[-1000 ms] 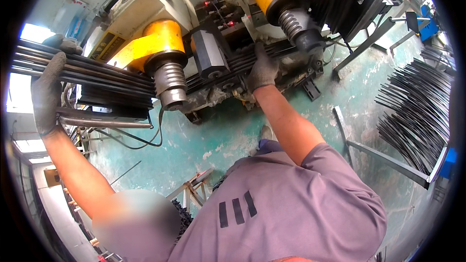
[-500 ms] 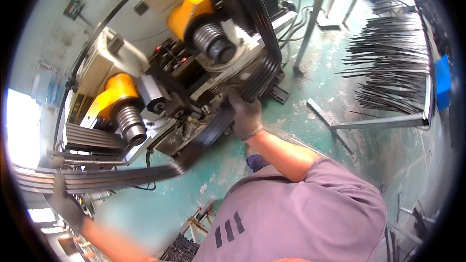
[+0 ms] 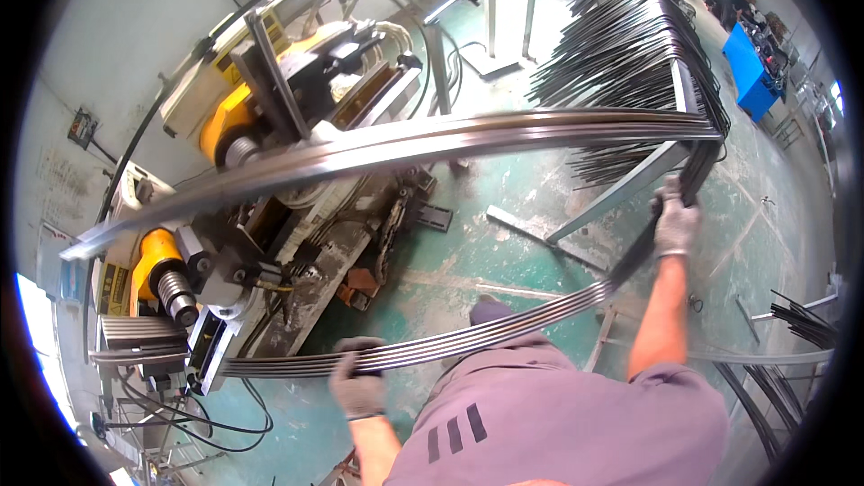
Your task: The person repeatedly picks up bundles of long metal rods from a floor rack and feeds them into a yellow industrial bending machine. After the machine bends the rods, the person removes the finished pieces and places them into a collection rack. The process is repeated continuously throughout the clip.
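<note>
A bundle of several dark, shiny metal bars, bent together into a U shape, spans the space in front of me. My right hand, in a grey glove, is closed around the bundle near its right-hand bend. Along the near leg, my gloved left hand has its fingers wrapped over the bars toward their left end. The far leg of the bundle passes across the front of a bending machine with yellow parts, hiding some of it.
A steel rack loaded with many thin dark rods stands at the far right. Straight bars lie by the machine's left end. More rods sit at the right edge. Cables hang below the machine, and blue equipment stands farther off.
Both hands have carried the bent bundle to the right, away from the machine's rollers. Its far leg now sweeps across the middle of the view, which has shifted too.
</note>
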A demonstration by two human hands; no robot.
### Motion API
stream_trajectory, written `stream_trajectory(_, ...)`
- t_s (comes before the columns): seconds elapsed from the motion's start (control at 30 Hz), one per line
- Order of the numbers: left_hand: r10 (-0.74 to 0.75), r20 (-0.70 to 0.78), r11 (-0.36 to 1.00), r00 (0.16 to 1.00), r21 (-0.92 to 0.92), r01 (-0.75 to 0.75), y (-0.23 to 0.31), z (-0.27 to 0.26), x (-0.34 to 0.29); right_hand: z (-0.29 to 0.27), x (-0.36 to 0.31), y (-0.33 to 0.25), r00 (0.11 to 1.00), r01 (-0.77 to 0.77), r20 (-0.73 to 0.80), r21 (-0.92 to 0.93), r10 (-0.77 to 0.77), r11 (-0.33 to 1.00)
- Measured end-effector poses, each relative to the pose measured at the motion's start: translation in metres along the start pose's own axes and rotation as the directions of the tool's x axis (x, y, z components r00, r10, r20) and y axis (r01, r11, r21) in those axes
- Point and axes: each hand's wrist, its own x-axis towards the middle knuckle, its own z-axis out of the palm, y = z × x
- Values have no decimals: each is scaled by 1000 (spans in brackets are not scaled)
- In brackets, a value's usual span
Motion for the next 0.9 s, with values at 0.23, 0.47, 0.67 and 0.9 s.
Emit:
stream_trajectory(0.23, -513, -119, 853, 850, 42, 521, -157, 61, 4, -50, 200, 23, 950, 232, -29, -601, -310, 765)
stream_trajectory(0.47, -345, -112, 837, 932, 413, 359, -174, 200, 37, -30, 416, 193, 973, 161, 69, -887, -219, 433)
stream_trajectory(0.67, 27, 6, 435, 1000, 900, -17, -174, 220, 20, -17, 564, 180, 902, 369, 224, -844, -369, 389)
stream_trajectory(0.9, 349, -65, 279, 935, 960, -38, -161, 169, -52, 71, 362, 183, 645, 709, 396, -629, -653, 319)
